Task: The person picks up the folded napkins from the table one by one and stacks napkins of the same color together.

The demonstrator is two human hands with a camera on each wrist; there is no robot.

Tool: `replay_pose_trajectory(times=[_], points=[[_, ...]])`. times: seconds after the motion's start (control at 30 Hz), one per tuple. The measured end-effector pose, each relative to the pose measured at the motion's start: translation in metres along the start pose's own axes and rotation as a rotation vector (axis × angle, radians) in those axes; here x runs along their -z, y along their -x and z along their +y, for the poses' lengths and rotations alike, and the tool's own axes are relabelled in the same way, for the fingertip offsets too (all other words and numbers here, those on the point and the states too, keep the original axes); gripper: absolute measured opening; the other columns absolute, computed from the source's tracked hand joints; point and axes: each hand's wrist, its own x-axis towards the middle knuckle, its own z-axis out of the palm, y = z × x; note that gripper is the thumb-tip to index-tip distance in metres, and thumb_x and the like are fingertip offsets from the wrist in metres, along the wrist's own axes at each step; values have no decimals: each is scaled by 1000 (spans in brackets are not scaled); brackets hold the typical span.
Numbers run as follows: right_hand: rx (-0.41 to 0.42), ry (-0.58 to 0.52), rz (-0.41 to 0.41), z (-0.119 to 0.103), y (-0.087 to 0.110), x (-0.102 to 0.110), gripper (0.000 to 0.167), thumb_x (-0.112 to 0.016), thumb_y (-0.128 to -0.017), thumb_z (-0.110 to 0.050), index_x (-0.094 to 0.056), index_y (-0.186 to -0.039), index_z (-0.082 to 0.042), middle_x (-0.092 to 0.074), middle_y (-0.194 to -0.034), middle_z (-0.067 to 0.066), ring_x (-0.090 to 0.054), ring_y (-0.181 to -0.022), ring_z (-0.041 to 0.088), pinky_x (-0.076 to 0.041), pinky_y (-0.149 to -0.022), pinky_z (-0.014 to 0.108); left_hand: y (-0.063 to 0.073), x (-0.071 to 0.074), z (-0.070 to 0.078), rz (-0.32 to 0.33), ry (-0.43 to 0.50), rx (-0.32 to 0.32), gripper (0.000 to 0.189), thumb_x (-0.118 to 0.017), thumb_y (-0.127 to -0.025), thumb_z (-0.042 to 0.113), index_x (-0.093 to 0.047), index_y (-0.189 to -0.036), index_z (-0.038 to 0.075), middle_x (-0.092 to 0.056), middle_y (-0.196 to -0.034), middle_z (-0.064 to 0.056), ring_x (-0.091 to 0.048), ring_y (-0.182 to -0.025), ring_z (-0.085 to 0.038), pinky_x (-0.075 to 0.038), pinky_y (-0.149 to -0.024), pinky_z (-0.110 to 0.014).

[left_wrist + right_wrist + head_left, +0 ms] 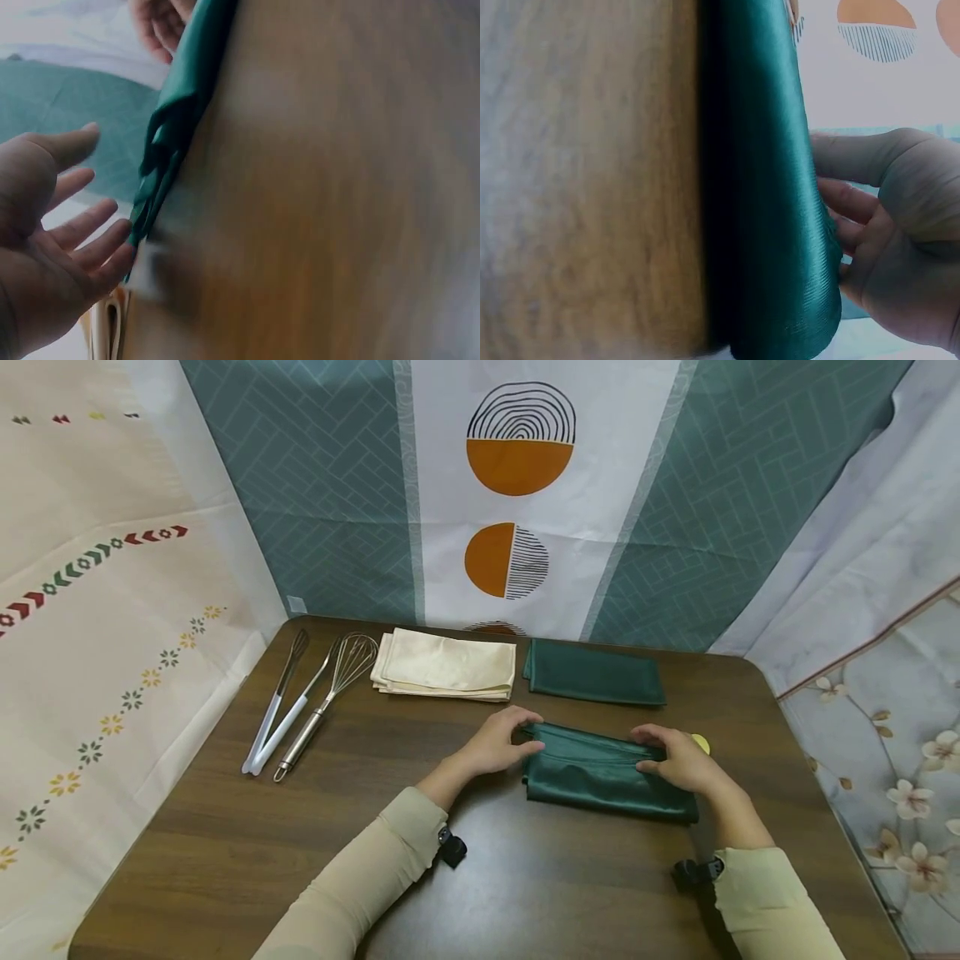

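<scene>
A folded, shiny dark green cloth [600, 781] lies in layers on the table, with a loose fold along its top. At its left end is my left hand [495, 742], thumb and fingers spread apart; in the left wrist view the fingertips reach the edge of the layers. My right hand [684, 762] rests on the cloth's right end, its thumb and forefinger apart. The right wrist view shows that hand [911, 225] behind the rounded green fold [780, 187], which partly hides the fingertips.
Behind lie a folded cream cloth [450, 664] and another folded green cloth [596, 674]. Tongs [281, 718] and a whisk [326, 706] lie at the left of the brown table [225, 860]. A small yellow round thing [701, 743] shows beside my right hand.
</scene>
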Motion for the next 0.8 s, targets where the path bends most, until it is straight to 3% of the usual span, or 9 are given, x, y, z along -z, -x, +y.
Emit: replay_pose_trajectory(times=[0.23,0.4,0.6,0.8], points=[[21,-16,-1,5,2,-5,40,-80,-81,6,-67,-118,2,-70,-114,17,-64,-106,38,-51,-92,55,-7,-17,10,-74,-68,19,55,-79,-90,20,-57,-140,10,-49,-144,-11,-46,-135,-28,-38,-113,-43],[23,-42,8,5,-1,-13,36,-82,-80,1,-71,-114,-2,-72,-110,11,-67,-102,33,-53,-90,50,-8,-17,10,-98,-163,67,68,-84,-85,21,-54,-145,19,-37,-156,-13,-34,-143,-31,-33,-113,-53],[-11,-48,28,6,3,-15,38,-83,-82,-7,-70,-117,-1,-71,-115,16,-65,-110,39,-50,-94,55,-9,-9,8,-155,-292,109,75,-86,-82,34,-52,-148,19,-50,-146,-9,-45,-134,-28,-38,-108,-48],[-53,6,-37,8,10,-8,46,-86,-81,-21,-68,-115,4,-71,-113,19,-64,-110,40,-49,-95,57,-13,-5,3,-171,-284,155,78,-92,-74,35,-58,-141,14,-58,-139,-10,-52,-128,-30,-41,-108,-48]])
